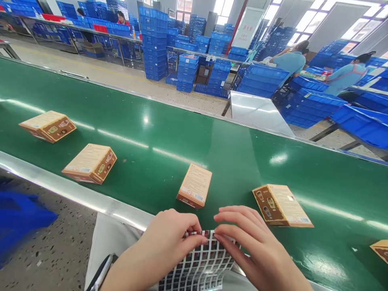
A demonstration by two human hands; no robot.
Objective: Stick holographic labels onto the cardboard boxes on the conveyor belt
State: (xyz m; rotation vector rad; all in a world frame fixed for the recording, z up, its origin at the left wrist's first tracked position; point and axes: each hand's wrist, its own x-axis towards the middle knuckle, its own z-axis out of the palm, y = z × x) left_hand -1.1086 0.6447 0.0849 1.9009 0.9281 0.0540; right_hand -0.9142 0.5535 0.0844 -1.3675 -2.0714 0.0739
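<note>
So the sheet (206, 262) is dark squares with bits of red, all boxed in by a white grid. Cartons (195, 185) are cream on top, brown on the sides, some with little multicolour pictures. Belt's (230, 141) solid green with white glare streaks, floor's (72, 230) speckled grey, and the stacked crates (153, 44) are super blue.

Gridded sheet (198, 268): thin, glossy, plastic-looking. Cartons (195, 184): printed cardboard, smooth, low sheen. Conveyor belt (169, 133): smooth, glossy, streaked with reflections. Side rail (75, 192): bare shiny metal. Stacked crates (154, 44): plastic. Floor (72, 230): hard, speckled.
</note>
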